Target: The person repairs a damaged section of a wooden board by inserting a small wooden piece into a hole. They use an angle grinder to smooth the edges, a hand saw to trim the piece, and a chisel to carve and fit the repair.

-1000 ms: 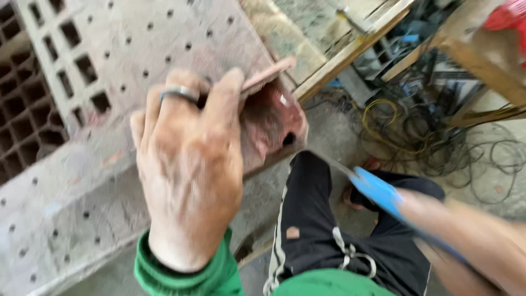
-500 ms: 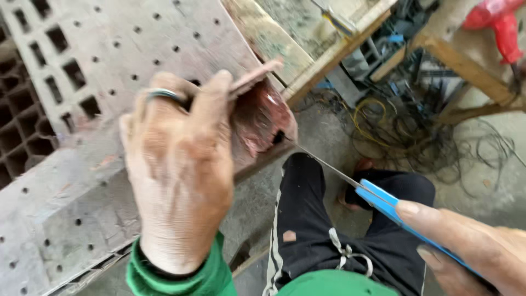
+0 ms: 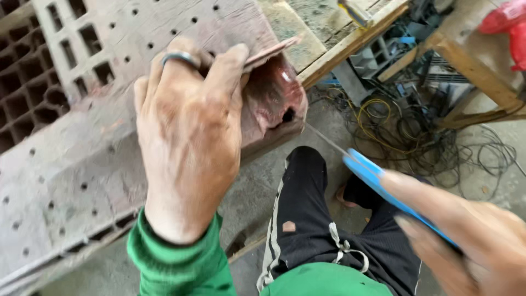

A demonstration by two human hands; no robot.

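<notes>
The left hand (image 3: 189, 148) stayed clamped on the reddish-brown hollow piece (image 3: 274, 96) over the perforated worktop (image 3: 71, 181); the right hand (image 3: 471, 241), gripping the blue-handled thin blade (image 3: 383, 186), had drawn back from the piece, mid-stroke by the look.

Colour rundown: the sleeve (image 3: 178, 257) is bright green, and the ring (image 3: 178, 56) is dull silver-grey. The perforated metal plate (image 3: 71, 164) is rusty reddish-grey, dotted with small dark holes. The bent metal piece (image 3: 274, 90) is glossy reddish-brown. Tool handle (image 3: 383, 183) is bright blue. Trousers (image 3: 312, 219) are black with a white side stripe. There's a yellow cable (image 3: 378, 118) among the black wires, plus something red (image 3: 507, 24) top right.
</notes>
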